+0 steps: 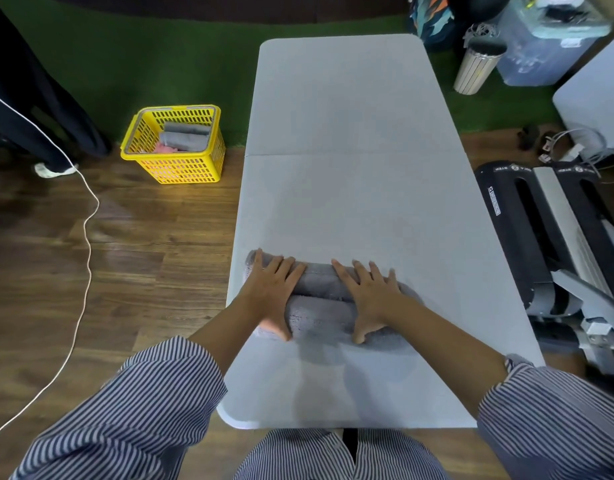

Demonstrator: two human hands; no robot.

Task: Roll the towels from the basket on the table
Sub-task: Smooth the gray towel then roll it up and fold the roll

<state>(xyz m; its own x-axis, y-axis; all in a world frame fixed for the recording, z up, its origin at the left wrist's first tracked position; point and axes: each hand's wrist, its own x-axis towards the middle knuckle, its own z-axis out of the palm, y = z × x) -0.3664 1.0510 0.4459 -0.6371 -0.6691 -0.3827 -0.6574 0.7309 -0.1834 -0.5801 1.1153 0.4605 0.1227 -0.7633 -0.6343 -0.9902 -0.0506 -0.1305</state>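
Head view first, says A: I see a grey towel [321, 308] lying crosswise on the near half of the grey table [350, 188], partly rolled into a thick bundle, with a flatter strip of it at the far side.

B: And the hands?

A: From my seat, both are on it. The left hand [272, 292] lies palm down over the left end of the roll, fingers straight and together, pointing away from the person; its fingertips reach the flat far strip and the thumb runs down the near side of the bundle. It presses, it does not clutch.

B: The right one?

A: The right hand [369, 299] rests flat on the right part of the roll, fingers spread and extended, thumb down at the near edge of the cloth. Nothing is pinched that I can see. Striped sleeves [153, 407] are pushed back to the forearms.

B: Where is the basket?

A: I find the yellow basket [181, 168] on the wooden floor [142, 244], left of the table and well apart from the hands. Inside it lie grey rolled towels [184, 133] and something pink [165, 149] under them. A white cable [87, 216] trails over the floor further left.
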